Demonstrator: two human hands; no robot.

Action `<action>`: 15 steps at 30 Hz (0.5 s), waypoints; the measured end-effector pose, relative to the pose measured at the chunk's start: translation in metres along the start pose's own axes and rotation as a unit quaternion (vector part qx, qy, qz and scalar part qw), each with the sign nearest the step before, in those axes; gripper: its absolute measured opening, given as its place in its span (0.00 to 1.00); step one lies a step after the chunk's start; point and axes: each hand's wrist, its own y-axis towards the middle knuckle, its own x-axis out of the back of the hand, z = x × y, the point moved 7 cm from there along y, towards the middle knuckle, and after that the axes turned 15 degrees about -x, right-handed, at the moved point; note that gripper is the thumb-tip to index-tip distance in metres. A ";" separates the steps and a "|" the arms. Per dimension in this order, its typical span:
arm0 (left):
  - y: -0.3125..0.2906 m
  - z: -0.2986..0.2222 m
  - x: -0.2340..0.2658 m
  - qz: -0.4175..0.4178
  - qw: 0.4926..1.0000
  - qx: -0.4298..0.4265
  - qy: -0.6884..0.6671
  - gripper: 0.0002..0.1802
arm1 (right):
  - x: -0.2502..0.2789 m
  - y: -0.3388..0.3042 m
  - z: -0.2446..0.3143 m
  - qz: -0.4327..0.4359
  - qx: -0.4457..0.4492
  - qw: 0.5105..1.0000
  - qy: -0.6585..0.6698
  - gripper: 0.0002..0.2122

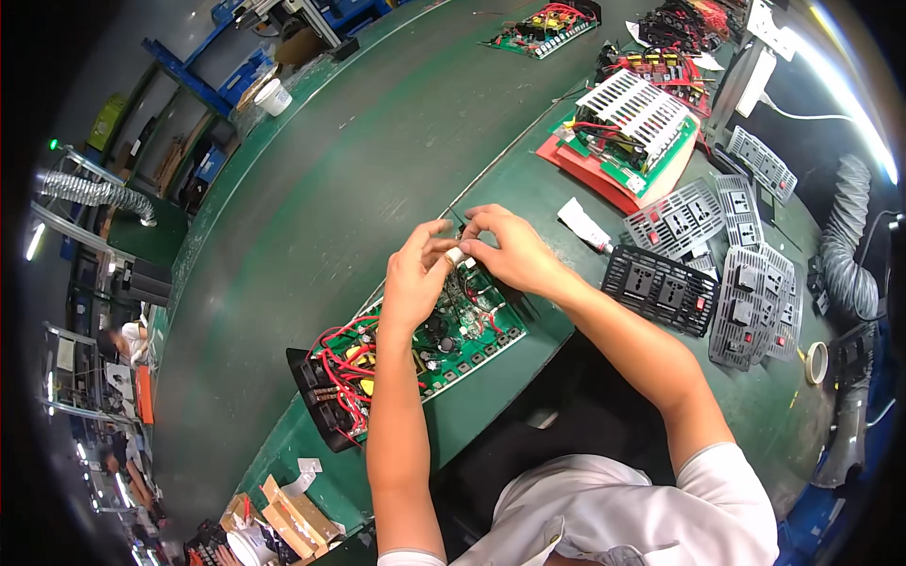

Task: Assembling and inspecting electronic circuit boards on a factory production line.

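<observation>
A long green circuit board (472,351) lies at a slant on the bench in front of me. Red wires (332,354) loop over its left end, beside a black end panel (321,401). Both hands meet over the board's far right end. My left hand (415,283) has thumb and fingers pinched together near a small whitish piece (455,255). Close against it, my right hand (514,253) is closed too, fingertips touching the same spot. What the fingertips grip is too small and covered to name.
To the right lie several slotted socket panels, one a black panel (661,291), and a white tube (583,224). Beyond stands a unit with a white perforated cover (637,108) on a red base. Another circuit board (547,30) is far off. Cardboard pieces (294,519) sit lower left.
</observation>
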 end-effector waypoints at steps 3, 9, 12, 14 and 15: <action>-0.002 0.004 0.003 -0.038 0.999 -0.023 -0.017 0.13 | -0.001 0.002 -0.004 0.009 -0.037 0.999 0.005 0.08; -0.004 0.004 0.003 -0.056 0.997 -0.028 -0.037 0.10 | -0.002 0.003 -0.007 -0.003 -0.036 0.999 -0.017 0.09; -0.003 -0.011 -0.003 -0.051 0.996 -0.066 0.005 0.11 | 0.000 0.003 -0.010 -0.007 -0.047 0.999 -0.013 0.09; -0.004 -0.015 -0.001 -0.063 0.991 -0.090 0.071 0.11 | -0.001 0.003 -0.011 -0.010 -0.049 0.999 -0.008 0.09; -0.004 -0.015 -0.001 -0.063 0.992 -0.089 0.071 0.11 | -0.002 0.003 -0.011 -0.010 -0.049 0.999 -0.009 0.09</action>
